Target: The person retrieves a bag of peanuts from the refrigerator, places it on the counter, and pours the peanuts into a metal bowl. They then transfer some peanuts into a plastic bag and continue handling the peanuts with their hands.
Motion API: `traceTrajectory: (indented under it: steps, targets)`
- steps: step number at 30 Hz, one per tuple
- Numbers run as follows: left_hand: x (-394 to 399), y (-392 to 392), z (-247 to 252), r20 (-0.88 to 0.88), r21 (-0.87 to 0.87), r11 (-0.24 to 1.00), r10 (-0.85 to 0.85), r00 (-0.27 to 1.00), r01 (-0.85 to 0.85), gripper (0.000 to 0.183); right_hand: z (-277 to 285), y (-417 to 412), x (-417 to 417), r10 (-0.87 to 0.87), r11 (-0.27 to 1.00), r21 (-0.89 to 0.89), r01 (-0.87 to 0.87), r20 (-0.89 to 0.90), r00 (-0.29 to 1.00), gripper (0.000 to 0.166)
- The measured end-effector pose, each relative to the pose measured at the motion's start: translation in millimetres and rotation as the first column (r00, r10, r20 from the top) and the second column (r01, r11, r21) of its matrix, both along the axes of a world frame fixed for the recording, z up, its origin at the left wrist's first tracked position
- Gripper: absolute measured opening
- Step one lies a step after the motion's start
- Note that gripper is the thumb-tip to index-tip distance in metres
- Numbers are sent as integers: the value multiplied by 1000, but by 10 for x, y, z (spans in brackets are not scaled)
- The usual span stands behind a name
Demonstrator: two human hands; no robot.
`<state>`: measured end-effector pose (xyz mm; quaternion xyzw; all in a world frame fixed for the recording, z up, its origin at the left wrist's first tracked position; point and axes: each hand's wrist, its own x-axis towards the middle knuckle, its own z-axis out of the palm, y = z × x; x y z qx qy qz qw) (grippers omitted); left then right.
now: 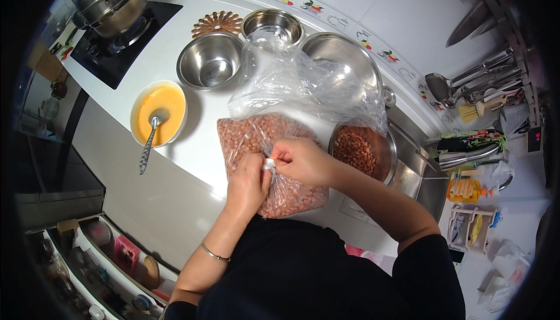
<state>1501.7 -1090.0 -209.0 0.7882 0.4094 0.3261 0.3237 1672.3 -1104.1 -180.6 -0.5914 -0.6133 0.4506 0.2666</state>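
Observation:
A large clear plastic bag of peanuts (302, 195) rests at the counter's front edge, against my dark shirt. My left hand (249, 184) grips the bag's gathered neck, where a white tie (268, 164) shows between my hands. The thumb and fingers of my right hand (302, 158) pinch at the same white piece from the other side; its exact form is partly hidden by my fingers. Right of the bag, a steel bowl (393, 158) holds loose peanuts (354, 151). A crumpled clear plastic bag (280, 83) lies just beyond the peanut bag, partly over the bowls.
A white bowl (133, 121) of yellow liquid holds a spoon (148, 147) jutting over the counter edge. Steel bowls (210, 62) stand behind, beside a wooden trivet (216, 23). A steel pot (111, 7) sits on the gas hob (98, 64). The sink (431, 195) is at right; open drawers (113, 258) lie lower left.

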Motion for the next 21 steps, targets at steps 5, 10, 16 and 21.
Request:
traceTrajectory:
  steps: [5, 10, 16, 21]
  targets:
    - [-114, 104, 18, -63, 184, 972, -139, 988, 148, 21, 141, 248, 88, 164, 978, -131, -161, 14, 986, 16]
    - [-108, 173, 52, -32, 281, 948, -147, 989, 150, 25, 191, 531, 146, 440, 892, -195, -408, 169, 882, 18]
    - [-82, 182, 65, -2, 301, 933, -205, 979, 196, 23, 130, 588, 126, 424, 806, -459, -373, 8, 906, 17]
    - [-81, 166, 28, 22, 67, 957, -283, 959, 281, 20, 108, 446, 72, 481, 836, -385, -391, 170, 860, 18]
